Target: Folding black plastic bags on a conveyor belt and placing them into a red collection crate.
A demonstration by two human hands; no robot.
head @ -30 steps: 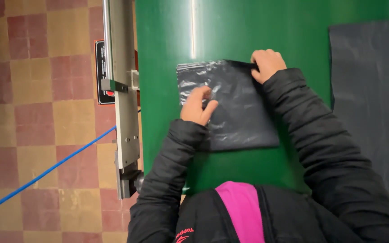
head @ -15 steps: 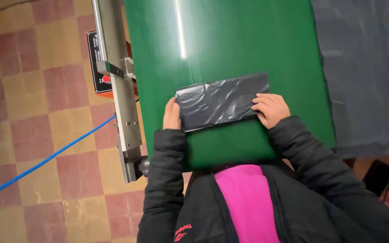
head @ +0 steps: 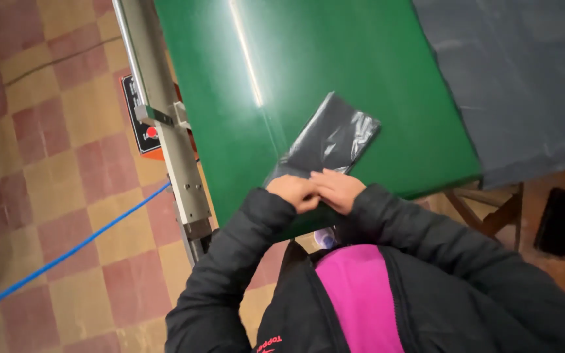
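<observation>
L hand (head: pixel 293 191) & R hand (head: pixel 336 189) met, fingers curled, both pinching near end of folded black plastic bag (head: pixel 332 142). Bag lay flat on smooth green table (head: pixel 374 72), crinkly, glossy, narrow oblong running toward 1 o'clock. Larger dark matte sheet (head: pixel 524 85) at 2 o'clock, well apart.

Seen from above, both arms — sleeved in black — bend inward from the elbows and converge in front of the chest. The left hand (head: pixel 293 191) and right hand (head: pixel 338 189) meet knuckle to knuckle, touching, fingers curled downward and pinched together (the fingertips themselves are hidden beneath the hands). Wrists sit low and close — forearms forming a narrow V.
</observation>
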